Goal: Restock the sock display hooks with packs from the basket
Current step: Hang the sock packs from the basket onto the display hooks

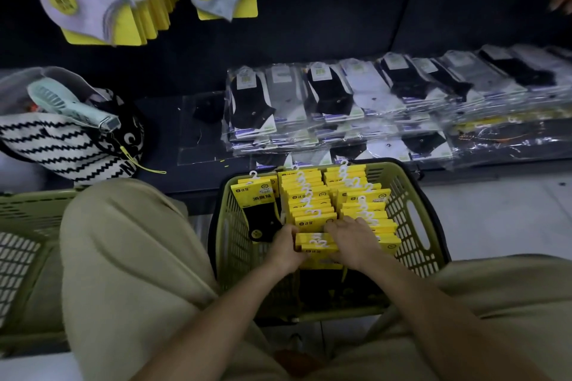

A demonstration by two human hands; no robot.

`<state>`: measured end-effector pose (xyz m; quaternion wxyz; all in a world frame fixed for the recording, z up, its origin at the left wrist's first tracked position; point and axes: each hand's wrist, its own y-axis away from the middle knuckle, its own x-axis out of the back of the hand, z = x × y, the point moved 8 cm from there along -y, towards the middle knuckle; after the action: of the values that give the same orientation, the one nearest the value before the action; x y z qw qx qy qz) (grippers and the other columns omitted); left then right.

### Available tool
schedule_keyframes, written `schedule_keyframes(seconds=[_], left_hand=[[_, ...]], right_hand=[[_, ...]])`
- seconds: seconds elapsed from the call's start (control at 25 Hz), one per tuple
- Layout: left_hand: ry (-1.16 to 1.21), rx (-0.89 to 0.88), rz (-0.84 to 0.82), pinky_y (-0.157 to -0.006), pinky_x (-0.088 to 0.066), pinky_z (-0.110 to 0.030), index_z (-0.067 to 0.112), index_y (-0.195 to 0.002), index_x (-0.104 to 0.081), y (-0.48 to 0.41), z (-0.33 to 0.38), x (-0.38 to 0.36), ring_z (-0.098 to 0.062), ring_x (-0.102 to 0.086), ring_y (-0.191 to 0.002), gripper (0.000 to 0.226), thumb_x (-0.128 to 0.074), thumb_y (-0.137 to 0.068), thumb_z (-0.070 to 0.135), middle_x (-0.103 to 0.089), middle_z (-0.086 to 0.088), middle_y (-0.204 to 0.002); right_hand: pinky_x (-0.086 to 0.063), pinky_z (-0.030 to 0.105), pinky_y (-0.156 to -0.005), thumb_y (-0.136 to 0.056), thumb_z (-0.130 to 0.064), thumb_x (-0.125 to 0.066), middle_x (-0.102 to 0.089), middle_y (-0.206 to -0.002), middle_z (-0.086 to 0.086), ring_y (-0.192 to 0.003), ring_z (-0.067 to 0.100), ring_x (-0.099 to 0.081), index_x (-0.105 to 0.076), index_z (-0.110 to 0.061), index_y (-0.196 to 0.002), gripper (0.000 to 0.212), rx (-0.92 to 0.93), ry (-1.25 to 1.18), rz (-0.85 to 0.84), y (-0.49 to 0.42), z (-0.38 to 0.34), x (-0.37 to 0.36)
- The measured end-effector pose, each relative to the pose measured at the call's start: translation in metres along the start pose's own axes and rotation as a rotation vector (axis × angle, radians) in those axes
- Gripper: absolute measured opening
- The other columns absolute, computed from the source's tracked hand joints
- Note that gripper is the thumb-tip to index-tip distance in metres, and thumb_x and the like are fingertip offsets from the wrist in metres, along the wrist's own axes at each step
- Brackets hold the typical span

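Observation:
A green plastic basket (414,219) stands on the floor between my knees, filled with rows of yellow-carded sock packs (312,195) with white hooks. My left hand (286,246) and my right hand (356,238) both reach into the basket and grip a small bundle of yellow packs (315,246) from either side at the near end of the middle row. One pack with a black sock (257,210) leans against the basket's left wall. Sock packs on yellow cards (102,3) hang from display hooks above.
A low dark shelf holds overlapping clear-wrapped black, grey and white socks (356,96). A black-and-white zigzag bag (62,145) with a mint handheld fan (71,105) sits on the left. A second green basket (24,235) lies at the left by my knee.

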<state>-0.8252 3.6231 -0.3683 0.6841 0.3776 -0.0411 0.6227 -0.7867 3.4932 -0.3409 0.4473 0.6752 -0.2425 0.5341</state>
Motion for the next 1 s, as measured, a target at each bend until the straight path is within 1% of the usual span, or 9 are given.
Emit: schedule_keyframes(seconds=[0.12,0.24,0.36,0.44,0.52,0.6,0.68,0.84,1.0], left_hand=[[0.232,0.043,-0.064,-0.087,-0.043,-0.025,0.013,-0.123,-0.048,0.0,0.005,0.019,-0.016,-0.053,-0.109,0.052,-0.074,-0.078,0.015,-0.056,-0.003,-0.121],[0.394,-0.063,-0.064,-0.095,-0.046,-0.031,0.015,-0.124,-0.046,-0.004,0.036,0.057,-0.019,-0.054,-0.111,0.054,-0.075,-0.078,0.02,-0.057,-0.003,-0.119],[0.451,-0.18,-0.03,-0.075,-0.049,-0.011,0.021,-0.114,-0.046,-0.009,0.078,0.098,-0.007,-0.059,-0.093,0.048,-0.076,-0.077,0.016,-0.059,0.008,-0.103],[0.503,-0.239,-0.05,-0.069,-0.05,-0.01,0.025,-0.105,-0.052,-0.011,0.103,0.123,-0.001,-0.062,-0.085,0.036,-0.073,-0.078,0.012,-0.063,0.009,-0.1],[0.59,-0.296,-0.056,-0.074,-0.054,-0.02,0.024,-0.106,-0.058,-0.011,0.127,0.149,-0.007,-0.067,-0.087,0.03,-0.07,-0.08,0.015,-0.068,0.004,-0.102],[0.674,-0.326,0.023,-0.084,-0.055,-0.033,0.017,-0.116,-0.057,-0.008,0.151,0.182,-0.017,-0.067,-0.097,0.046,-0.073,-0.074,0.027,-0.068,-0.003,-0.109],[0.714,-0.358,0.109,-0.085,-0.055,-0.037,0.016,-0.116,-0.057,-0.004,0.173,0.217,-0.021,-0.068,-0.098,0.054,-0.075,-0.068,0.034,-0.069,-0.006,-0.109],[0.711,-0.487,0.199,-0.078,-0.056,-0.029,0.026,-0.101,-0.063,0.01,0.222,0.287,-0.014,-0.07,-0.09,0.04,-0.076,-0.065,0.037,-0.073,0.002,-0.099],[0.67,-0.604,0.294,-0.067,-0.053,-0.016,0.029,-0.097,-0.059,0.028,0.262,0.348,-0.003,-0.069,-0.084,0.046,-0.072,-0.056,0.046,-0.072,0.012,-0.091]], right_hand=[[-0.038,0.034,-0.095,-0.071,-0.051,-0.073,-0.054,-0.127,-0.001,-0.12,0.022,-0.047,-0.049,-0.025,-0.127,0.067,-0.055,-0.363,0.008,0.0,0.01,0.022],[-0.044,0.026,-0.077,-0.071,-0.026,-0.081,-0.056,-0.11,-0.002,-0.106,0.02,-0.053,-0.054,-0.021,-0.117,0.054,-0.09,-0.914,0.073,-0.004,0.021,0.064],[-0.046,0.014,-0.066,-0.074,-0.013,-0.078,-0.061,-0.099,-0.003,-0.089,0.015,-0.058,-0.055,-0.022,-0.109,0.043,-0.052,-1.164,0.185,-0.014,0.024,0.123],[-0.049,0.013,-0.064,-0.074,-0.011,-0.078,-0.065,-0.095,-0.003,-0.082,0.011,-0.063,-0.056,-0.023,-0.11,0.044,-0.025,-1.253,0.232,-0.023,0.023,0.163],[-0.05,0.014,-0.061,-0.074,-0.01,-0.077,-0.064,-0.093,-0.003,-0.078,0.007,-0.064,-0.054,-0.023,-0.11,0.044,-0.006,-1.342,0.285,-0.031,0.022,0.202],[-0.052,0.018,-0.06,-0.073,-0.01,-0.078,-0.065,-0.089,-0.002,-0.075,0.006,-0.064,-0.049,-0.022,-0.099,0.041,0.013,-1.408,0.378,-0.037,0.021,0.241],[-0.054,0.021,-0.062,-0.072,-0.014,-0.079,-0.066,-0.085,-0.001,-0.072,0.007,-0.065,-0.047,-0.02,-0.09,0.037,0.027,-1.352,0.514,-0.042,0.017,0.284],[-0.055,0.031,-0.073,-0.073,-0.019,-0.079,-0.07,-0.083,-0.002,-0.079,0.015,-0.066,-0.06,-0.021,-0.081,0.02,0.075,-1.291,0.747,-0.047,0.002,0.365],[-0.056,0.023,-0.063,-0.079,-0.016,-0.073,-0.073,-0.084,-0.004,-0.076,0.009,-0.07,-0.066,-0.022,-0.085,0.012,0.246,-1.347,0.802,-0.048,-0.014,0.432]])
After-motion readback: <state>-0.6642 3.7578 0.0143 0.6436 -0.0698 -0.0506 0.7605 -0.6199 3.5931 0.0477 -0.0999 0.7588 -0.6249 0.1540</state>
